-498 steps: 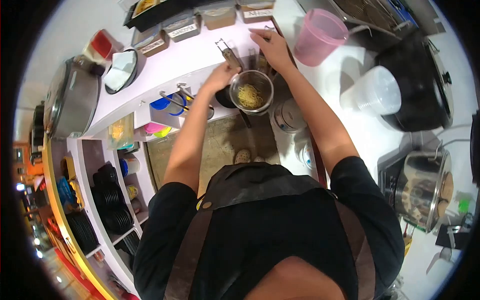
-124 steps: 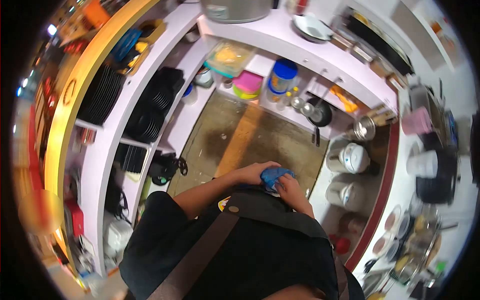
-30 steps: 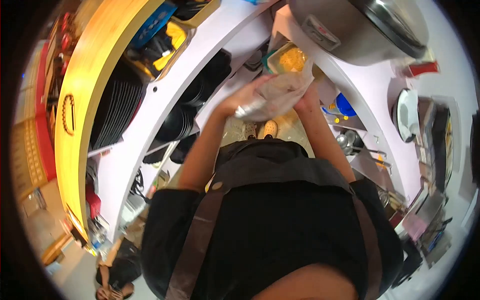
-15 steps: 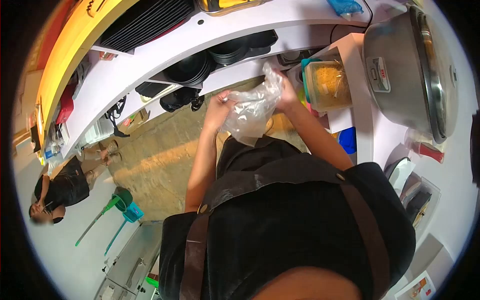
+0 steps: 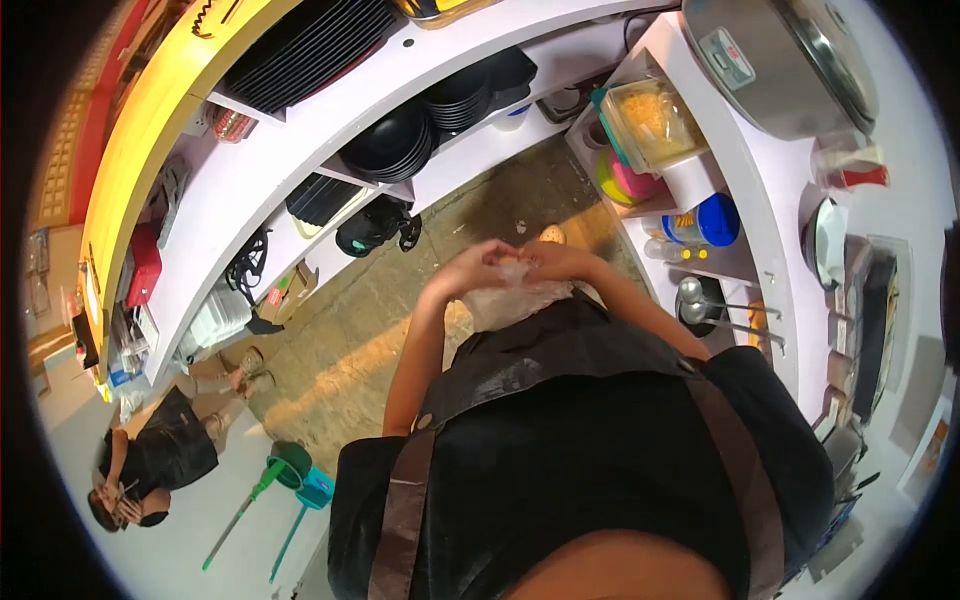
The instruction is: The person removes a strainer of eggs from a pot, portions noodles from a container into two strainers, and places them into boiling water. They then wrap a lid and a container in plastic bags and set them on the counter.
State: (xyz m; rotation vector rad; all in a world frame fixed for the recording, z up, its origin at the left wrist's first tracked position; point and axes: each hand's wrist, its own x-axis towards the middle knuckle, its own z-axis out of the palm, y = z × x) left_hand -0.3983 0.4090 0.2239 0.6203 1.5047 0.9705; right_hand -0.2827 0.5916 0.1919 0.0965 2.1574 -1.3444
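Observation:
A clear, crumpled plastic bag [image 5: 508, 300] hangs in front of the dark apron, just below both hands. My left hand [image 5: 474, 268] is closed on its top edge, fingers bent inward. Close against it, my right hand [image 5: 556, 262] also grips the gathered top of the bag. The fingertips of the two hands nearly meet there, and the fine position of the fingers is hard to make out.
Black bowls [image 5: 390, 145] and black trays [image 5: 305, 50] fill the curved shelves ahead. At the right are a food container [image 5: 655, 125], a large metal cooker [image 5: 775, 65], ladles [image 5: 700, 300] and a blue-lidded jar [image 5: 712, 220]. Another person [image 5: 165, 440] stands at the left.
Both hands have come together and down towards the apron, with the bag gathered between them instead of spread. The view has turned, bringing the right-hand shelves further into sight.

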